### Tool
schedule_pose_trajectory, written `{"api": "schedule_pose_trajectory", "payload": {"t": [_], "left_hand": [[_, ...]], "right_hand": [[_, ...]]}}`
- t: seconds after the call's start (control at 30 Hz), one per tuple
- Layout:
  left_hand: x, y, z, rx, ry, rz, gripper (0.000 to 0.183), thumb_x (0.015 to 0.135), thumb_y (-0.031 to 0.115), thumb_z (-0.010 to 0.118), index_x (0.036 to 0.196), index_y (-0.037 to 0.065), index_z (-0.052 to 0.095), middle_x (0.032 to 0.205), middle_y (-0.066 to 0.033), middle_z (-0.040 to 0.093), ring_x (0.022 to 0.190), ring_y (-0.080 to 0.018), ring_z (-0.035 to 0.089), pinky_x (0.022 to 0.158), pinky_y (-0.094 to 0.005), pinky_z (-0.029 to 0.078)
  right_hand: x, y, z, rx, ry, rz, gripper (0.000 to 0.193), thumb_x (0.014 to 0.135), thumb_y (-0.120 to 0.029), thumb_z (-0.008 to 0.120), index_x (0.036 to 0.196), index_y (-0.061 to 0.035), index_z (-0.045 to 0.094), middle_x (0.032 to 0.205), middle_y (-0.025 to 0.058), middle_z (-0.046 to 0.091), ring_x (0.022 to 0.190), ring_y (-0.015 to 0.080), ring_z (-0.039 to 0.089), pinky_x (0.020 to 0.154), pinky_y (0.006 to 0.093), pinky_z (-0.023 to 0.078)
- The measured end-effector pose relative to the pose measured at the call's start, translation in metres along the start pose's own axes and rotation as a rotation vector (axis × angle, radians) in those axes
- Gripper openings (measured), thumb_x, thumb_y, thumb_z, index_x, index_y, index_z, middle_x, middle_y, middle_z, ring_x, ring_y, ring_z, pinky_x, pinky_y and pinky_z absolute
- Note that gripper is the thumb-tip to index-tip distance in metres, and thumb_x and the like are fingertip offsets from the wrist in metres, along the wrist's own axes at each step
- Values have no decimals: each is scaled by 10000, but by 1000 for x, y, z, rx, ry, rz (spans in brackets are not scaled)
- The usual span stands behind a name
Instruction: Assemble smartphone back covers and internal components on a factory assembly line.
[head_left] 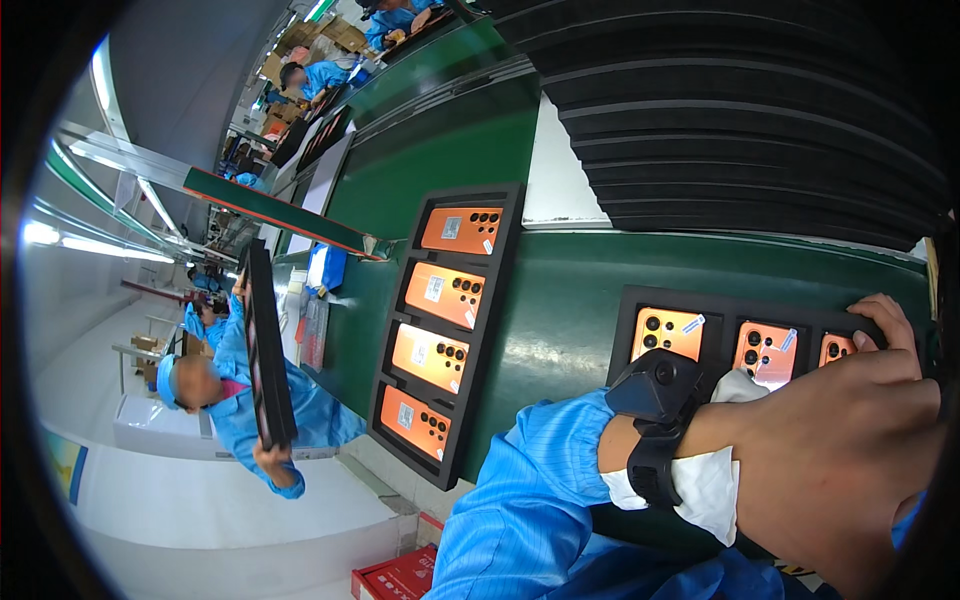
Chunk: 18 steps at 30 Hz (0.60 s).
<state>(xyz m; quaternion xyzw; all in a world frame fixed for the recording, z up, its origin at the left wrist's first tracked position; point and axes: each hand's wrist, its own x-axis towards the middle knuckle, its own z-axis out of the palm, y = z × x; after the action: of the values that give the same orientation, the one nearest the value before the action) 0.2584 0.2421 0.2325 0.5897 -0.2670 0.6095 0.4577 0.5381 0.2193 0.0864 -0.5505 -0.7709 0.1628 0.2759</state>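
Observation:
My left hand (pixel 830 440) reaches over a black tray (pixel 625 330) at the right, its back toward me. Its visible fingers are curled at the tray's right part, next to an orange smartphone (pixel 838 348). What they grip, if anything, is hidden. A black camera (pixel 660 375) is strapped to this wrist, over white wrapping. Two more orange phones, one (pixel 665 330) and another (pixel 768 350), lie camera side up in the same tray. Only a bit of blue sleeve (pixel 908 520) shows at the right edge; my right hand cannot be made out.
Left of my tray, another black tray (pixel 462 400) holds several orange phones on the green table (pixel 560 290). A stack of black trays (pixel 740 130) rises at the far right. A person in blue (pixel 235 410) at the left holds a black tray (pixel 267 350). A red box (pixel 395 577) lies below.

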Motion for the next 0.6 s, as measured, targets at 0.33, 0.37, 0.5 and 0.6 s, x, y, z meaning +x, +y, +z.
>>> {"api": "schedule_pose_trajectory", "payload": {"t": [0.33,0.37,0.5,0.6], "left_hand": [[2,-3,2,11,1,-1,283,722,291,687,853,41,710,896,-114,602,755,-275,602,638,-402,471],[2,-3,1,12,2,-2,283,718,291,688,850,41,709,892,-113,602,752,-274,601,636,-402,470],[2,-2,0,24,-1,-1,284,703,291,692,838,42,707,878,-109,600,742,-270,598,629,-399,466],[2,-4,1,22,4,1,284,691,291,695,829,43,705,867,-106,599,733,-267,596,623,-397,462]], "right_hand": [[-2,-14,2,21,74,-14,315,949,-141,680,1201,49,690,1163,211,679,1118,387,649,1068,458,478],[-2,-19,3,23,89,-3,308,950,-125,675,1206,46,692,1174,210,682,1137,387,651,1087,457,474],[-6,-21,3,-12,103,38,301,948,-77,664,1224,39,699,1206,205,688,1200,386,651,1150,454,452],[-7,-19,-1,-43,70,68,311,942,-65,666,1235,33,702,1216,196,690,1230,383,646,1181,452,435]]}}
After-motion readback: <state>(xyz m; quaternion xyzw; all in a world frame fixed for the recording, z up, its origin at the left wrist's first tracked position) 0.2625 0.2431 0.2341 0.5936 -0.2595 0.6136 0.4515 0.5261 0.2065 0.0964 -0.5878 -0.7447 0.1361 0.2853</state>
